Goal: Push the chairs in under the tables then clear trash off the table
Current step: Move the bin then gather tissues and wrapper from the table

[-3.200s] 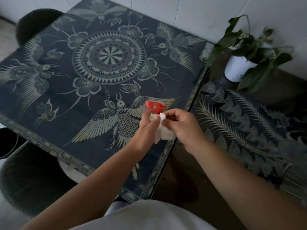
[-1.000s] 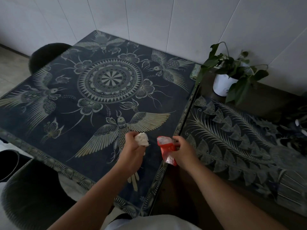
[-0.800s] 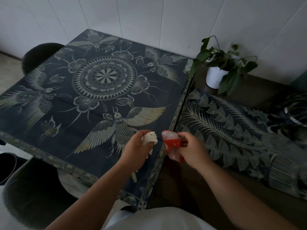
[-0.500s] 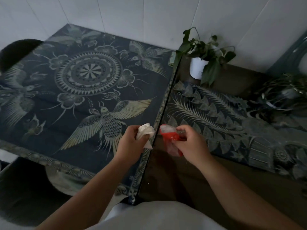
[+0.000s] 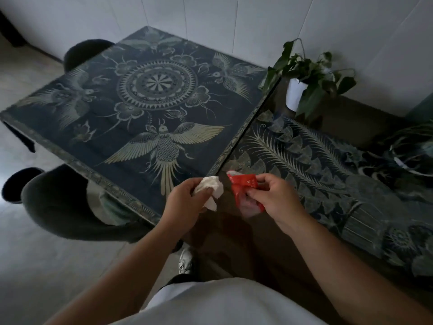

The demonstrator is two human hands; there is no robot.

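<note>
Stepping back from the patterned table (image 5: 121, 127), the person is now holding both pieces of trash clear of it, left hand (image 5: 187, 200) curled around the crumpled tissue (image 5: 212, 188), right hand (image 5: 271, 198) fingers pinching the red wrapper (image 5: 242, 184), probably for carrying away.

Crumpled white paper tissue (image 5: 210, 190); glossy red plastic wrapper (image 5: 243, 186).
</note>
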